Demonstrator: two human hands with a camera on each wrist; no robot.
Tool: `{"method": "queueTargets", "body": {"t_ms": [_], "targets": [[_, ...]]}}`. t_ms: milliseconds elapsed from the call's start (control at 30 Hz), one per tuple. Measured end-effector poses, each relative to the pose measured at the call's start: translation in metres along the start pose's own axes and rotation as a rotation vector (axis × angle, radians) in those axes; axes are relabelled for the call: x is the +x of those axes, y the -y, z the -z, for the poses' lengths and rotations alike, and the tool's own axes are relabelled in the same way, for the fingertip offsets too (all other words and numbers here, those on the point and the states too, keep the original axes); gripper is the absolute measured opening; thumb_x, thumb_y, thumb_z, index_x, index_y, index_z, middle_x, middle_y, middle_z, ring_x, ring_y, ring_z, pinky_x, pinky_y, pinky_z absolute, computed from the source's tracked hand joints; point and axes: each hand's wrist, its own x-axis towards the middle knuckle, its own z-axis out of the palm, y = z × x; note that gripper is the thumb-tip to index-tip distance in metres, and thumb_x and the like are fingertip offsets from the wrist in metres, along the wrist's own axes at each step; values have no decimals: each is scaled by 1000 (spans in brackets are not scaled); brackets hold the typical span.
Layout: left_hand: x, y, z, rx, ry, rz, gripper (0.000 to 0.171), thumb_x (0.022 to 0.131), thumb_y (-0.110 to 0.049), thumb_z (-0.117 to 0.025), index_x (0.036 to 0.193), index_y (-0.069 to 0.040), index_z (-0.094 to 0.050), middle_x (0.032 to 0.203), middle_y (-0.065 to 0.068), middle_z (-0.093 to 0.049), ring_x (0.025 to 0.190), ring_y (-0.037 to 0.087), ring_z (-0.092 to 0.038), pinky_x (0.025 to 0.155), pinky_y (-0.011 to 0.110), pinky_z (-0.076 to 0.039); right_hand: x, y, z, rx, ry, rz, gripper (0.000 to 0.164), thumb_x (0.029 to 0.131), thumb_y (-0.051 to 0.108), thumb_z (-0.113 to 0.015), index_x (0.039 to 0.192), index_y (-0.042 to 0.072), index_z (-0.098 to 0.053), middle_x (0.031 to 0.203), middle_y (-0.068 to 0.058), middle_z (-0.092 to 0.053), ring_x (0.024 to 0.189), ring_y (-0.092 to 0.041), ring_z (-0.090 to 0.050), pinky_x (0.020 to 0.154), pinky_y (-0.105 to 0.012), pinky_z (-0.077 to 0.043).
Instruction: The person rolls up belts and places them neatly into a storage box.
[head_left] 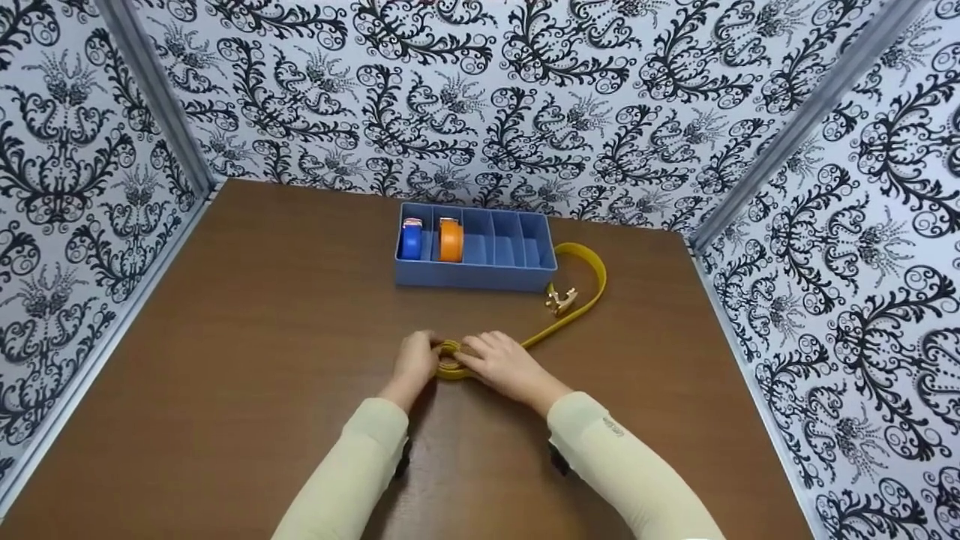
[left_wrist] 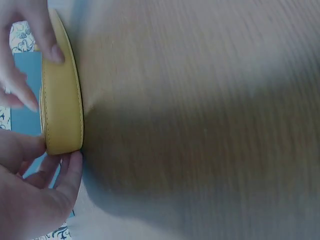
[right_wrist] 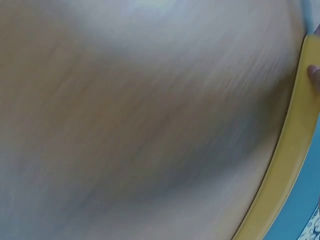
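Note:
A yellow belt (head_left: 452, 373) is partly rolled into a coil standing on its edge on the table. From the coil's left side my left hand (head_left: 415, 365) pinches it, fingers and thumb at its lower end in the left wrist view. My right hand (head_left: 506, 365) holds the coil's right side, thumb on the outer face and fingers over the rim. The unrolled strap runs out behind the right hand and curves round to a gold buckle (head_left: 561, 301). In the right wrist view the strap (right_wrist: 282, 165) crosses the right edge, and most of that hand is out of frame.
A blue-grey divided box (head_left: 476, 276) stands at the back of the brown table (head_left: 285, 315). A rolled blue belt (head_left: 411, 240) and a rolled orange belt (head_left: 451, 241) sit in separate compartments on its left. Patterned panels (head_left: 480, 97) enclose the back and sides.

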Motion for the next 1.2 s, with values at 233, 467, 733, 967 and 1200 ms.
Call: {"method": "queueTargets", "body": {"t_ms": [233, 467, 733, 967, 1200], "targets": [[-5, 4, -4, -21, 40, -153, 14, 87, 1, -68, 97, -2, -76, 98, 11, -72, 99, 32, -65, 88, 43, -51, -7, -9, 1, -87, 25, -2, 29, 93, 13, -58, 122, 15, -65, 121, -11, -58, 105, -28, -58, 93, -43, -45], [1, 7, -3, -68, 84, -270, 12, 84, 1, -71, 94, 0, -77, 93, 12, -72, 93, 32, -66, 85, 43, -51, 1, 1, 5, -98, -38, 134, 25, 92, 9, -53, 104, 14, -74, 110, -5, -61, 97, -24, -57, 90, -38, -45], [20, 4, 2, -55, 139, -262, 10, 83, 3, -71, 91, 2, -76, 94, 12, -72, 92, 31, -66, 83, 40, -52, 18, 7, 5, -30, -39, 149, 21, 88, 11, -61, 101, 17, -77, 102, 4, -66, 95, -16, -55, 86, -31, -45], [22, 4, -5, -118, 6, -104, 16, 80, 5, -73, 95, 1, -76, 95, 12, -72, 91, 30, -66, 78, 40, -54, 36, 16, 2, 37, 54, -20, 14, 87, 10, -67, 94, 17, -76, 91, 4, -67, 84, -16, -53, 72, -29, -45], [13, 4, -5, -239, -176, 38, 24, 81, 3, -74, 105, 6, -72, 100, 18, -71, 94, 32, -66, 80, 41, -54, 53, 24, 2, 136, 72, -209, 1, 81, 9, -74, 82, 9, -74, 85, -3, -68, 78, -22, -53, 71, -36, -48]]}}
